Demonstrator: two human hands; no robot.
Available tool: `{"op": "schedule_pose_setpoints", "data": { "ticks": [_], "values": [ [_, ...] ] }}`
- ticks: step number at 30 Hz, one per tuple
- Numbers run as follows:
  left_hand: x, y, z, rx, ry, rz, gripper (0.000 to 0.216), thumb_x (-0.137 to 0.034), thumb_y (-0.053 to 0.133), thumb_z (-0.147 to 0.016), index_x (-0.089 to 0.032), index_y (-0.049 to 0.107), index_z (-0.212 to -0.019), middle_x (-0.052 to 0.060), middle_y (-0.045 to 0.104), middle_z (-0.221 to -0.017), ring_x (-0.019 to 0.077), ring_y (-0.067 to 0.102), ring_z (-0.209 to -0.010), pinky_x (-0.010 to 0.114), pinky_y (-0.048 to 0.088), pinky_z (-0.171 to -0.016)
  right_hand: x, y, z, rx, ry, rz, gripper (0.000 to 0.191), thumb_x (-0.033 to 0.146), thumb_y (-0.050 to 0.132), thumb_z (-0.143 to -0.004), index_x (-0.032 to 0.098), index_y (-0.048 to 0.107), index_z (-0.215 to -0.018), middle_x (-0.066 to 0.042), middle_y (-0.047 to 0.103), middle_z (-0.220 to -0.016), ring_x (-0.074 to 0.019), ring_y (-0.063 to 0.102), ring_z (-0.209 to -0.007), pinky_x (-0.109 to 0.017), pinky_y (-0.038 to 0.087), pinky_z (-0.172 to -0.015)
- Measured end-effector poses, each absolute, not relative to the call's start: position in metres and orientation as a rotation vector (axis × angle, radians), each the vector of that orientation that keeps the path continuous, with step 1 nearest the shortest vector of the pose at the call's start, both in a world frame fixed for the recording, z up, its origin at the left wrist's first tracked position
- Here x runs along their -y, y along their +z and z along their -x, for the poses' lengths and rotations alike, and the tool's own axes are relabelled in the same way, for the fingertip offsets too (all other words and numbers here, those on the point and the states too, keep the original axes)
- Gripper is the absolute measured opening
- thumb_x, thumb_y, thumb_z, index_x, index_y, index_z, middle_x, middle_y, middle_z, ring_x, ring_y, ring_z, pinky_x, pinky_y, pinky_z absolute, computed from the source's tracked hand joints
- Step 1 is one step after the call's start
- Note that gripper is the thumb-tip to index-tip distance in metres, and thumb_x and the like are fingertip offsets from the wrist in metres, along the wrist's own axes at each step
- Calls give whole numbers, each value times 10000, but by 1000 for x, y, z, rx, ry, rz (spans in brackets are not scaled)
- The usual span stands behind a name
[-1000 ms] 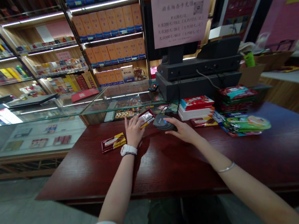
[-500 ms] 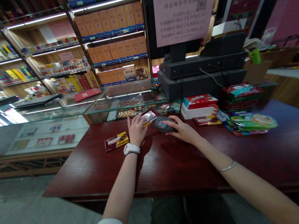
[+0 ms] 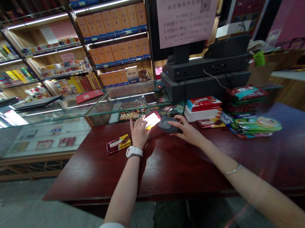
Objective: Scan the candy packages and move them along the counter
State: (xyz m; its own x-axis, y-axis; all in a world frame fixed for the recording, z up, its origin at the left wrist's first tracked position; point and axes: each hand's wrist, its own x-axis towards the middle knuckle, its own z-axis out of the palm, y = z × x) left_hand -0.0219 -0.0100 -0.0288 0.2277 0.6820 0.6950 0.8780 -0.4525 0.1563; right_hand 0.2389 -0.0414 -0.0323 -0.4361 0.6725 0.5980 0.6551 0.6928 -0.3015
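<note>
My left hand [image 3: 140, 132], with a white watch at the wrist, grips the near end of a chocolate bar [image 3: 152, 120] and holds it tilted up over the desk. The bar's face glows bright white under a light. Just to its right, my right hand [image 3: 186, 131] is closed around a dark grey barcode scanner [image 3: 168, 124], whose head points at the bar. Scanner and bar are close together; I cannot tell whether they touch. Another chocolate bar [image 3: 118, 144], in a dark red and yellow wrapper, lies on the desk left of my left hand.
Right of the scanner sit a stack of red and white boxes [image 3: 203, 108], a chocolate bar [image 3: 211, 123], green snack packs [image 3: 255, 125] and a pile of dark red packs [image 3: 245, 98]. Behind stand a cash register [image 3: 206, 67] and a glass display case [image 3: 125, 95]. The dark wooden desk [image 3: 168, 170] spans the front.
A bright light has come on across the bar's face, and a faint reddish streak shows near my right forearm. The blue light on the scanner no longer shows. Both hands stay almost still.
</note>
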Motion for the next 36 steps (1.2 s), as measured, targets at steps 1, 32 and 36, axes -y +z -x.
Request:
{"op": "schedule_pose_setpoints", "data": {
  "ticks": [1,32,36],
  "values": [
    [10,-29,22,1465,-1048,2237,198,-199,641,-835,-262,666,-1020,56,616,-1401,274,553,-1300,594,162,-1252,41,-32,-239,2191,30,1006,544,315,619,-926,387,434,-1433,-89,368,-1452,-244,618,-1121,-468,572,-977],
    [4,-23,33,1510,-1157,2164,177,-223,641,-854,-282,678,-1017,27,619,-1401,276,566,-1282,602,157,-1242,41,-31,-212,2461,-55,1001,581,134,569,-921,367,479,-1445,-74,262,-1623,-289,436,-1414,-474,507,-1073],
    [2,-25,34,1485,-1137,2172,214,-182,643,-834,-273,682,-1024,25,608,-1415,269,560,-1292,588,139,-1254,34,-34,-202,2488,-83,1061,562,189,596,-934,387,479,-1446,-66,293,-1616,-293,479,-1378,-480,527,-1053]
  ]
}}
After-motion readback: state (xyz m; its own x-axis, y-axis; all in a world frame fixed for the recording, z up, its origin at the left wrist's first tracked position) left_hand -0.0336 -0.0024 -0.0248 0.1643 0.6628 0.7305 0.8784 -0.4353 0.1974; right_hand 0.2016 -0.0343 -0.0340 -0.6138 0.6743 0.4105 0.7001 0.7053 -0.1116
